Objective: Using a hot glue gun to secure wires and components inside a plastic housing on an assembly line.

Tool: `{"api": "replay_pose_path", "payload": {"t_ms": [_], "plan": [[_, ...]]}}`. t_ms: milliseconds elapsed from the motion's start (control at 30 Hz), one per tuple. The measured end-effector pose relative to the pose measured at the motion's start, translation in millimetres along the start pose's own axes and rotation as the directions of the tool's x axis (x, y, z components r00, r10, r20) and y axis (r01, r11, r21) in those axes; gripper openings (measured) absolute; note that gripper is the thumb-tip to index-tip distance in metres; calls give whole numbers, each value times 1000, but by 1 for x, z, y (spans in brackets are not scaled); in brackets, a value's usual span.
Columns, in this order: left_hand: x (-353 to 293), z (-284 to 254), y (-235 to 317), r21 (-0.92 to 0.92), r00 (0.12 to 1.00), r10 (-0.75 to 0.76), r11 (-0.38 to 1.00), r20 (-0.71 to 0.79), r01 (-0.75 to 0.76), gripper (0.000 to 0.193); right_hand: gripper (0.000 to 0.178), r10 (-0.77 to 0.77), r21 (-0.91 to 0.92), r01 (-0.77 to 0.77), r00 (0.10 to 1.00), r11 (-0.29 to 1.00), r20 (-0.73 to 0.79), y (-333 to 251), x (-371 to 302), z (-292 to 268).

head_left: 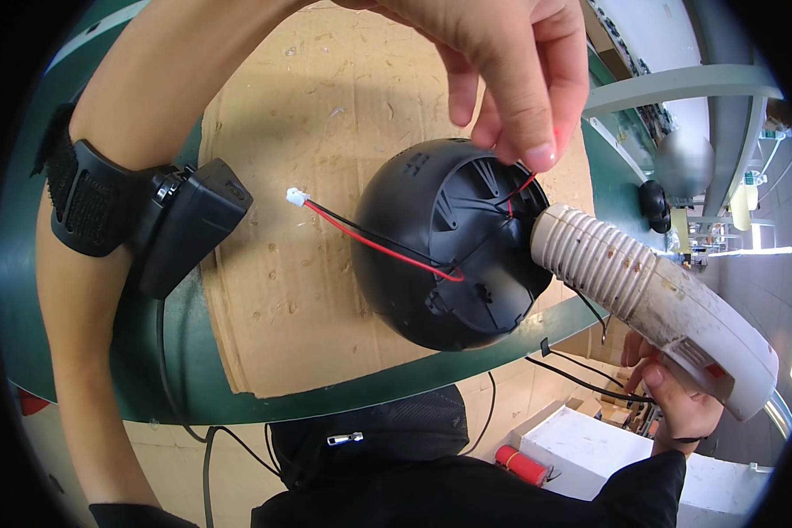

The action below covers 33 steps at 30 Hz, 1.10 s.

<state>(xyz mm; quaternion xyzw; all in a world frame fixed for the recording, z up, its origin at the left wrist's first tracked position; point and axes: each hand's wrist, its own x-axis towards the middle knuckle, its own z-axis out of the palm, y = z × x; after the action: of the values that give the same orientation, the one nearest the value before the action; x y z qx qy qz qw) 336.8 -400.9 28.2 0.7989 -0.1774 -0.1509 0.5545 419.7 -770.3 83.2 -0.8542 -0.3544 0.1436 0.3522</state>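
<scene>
- A thin red wire [523,187] is pinched between the thumb and fingertips of the left hand [502,62], which enters from the top of the frame, right of centre.
- The pinch is narrow and is located just above the upper right rim of a black dome-shaped housing [431,238].
- The housing is positioned at the centre of the frame, resting on a sheet of brown cardboard [308,132].
- A red and black wire pair [370,242] is routed across the housing toward the left and is terminated in 1 small white connector [297,197].
- A white handheld tool [704,330] is gripped by the right hand [669,387] at the lower right of the frame; the fingers are closed around its handle.
- The ribbed beige nozzle [590,255] of the tool is pressed against the right side of the housing.
- The cardboard is laid on a green table [185,352].
- A black strapped device [185,224] is worn on the left wrist, at the left of the frame.
</scene>
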Motion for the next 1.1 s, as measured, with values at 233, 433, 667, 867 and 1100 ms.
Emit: {"api": "replay_pose_path", "payload": {"t_ms": [233, 433, 667, 867, 1100], "plan": [[11, 2, -13, -167, 977, 111, 983, 180, -81, 21, 64, -1, -3, 1, 1000, 1000, 16, -3, 5, 0], [4, 8, -11, -142, 959, 249, 963, 138, -230, 22, 65, 0, 7, 0, 999, 1000, 40, -5, 10, 3], [15, 9, -16, -111, 928, 338, 940, 156, -324, 21, 65, 71, 38, -72, 997, 997, 36, -5, 11, -1], [11, 6, -14, -104, 954, 290, 954, 79, -281, 20, 66, 64, 38, -65, 998, 997, 24, -8, 11, 1], [1, 6, 9, 119, 977, 147, 984, -153, -129, 22, 68, 39, 19, -39, 999, 999, 26, -9, 9, 7]]}}
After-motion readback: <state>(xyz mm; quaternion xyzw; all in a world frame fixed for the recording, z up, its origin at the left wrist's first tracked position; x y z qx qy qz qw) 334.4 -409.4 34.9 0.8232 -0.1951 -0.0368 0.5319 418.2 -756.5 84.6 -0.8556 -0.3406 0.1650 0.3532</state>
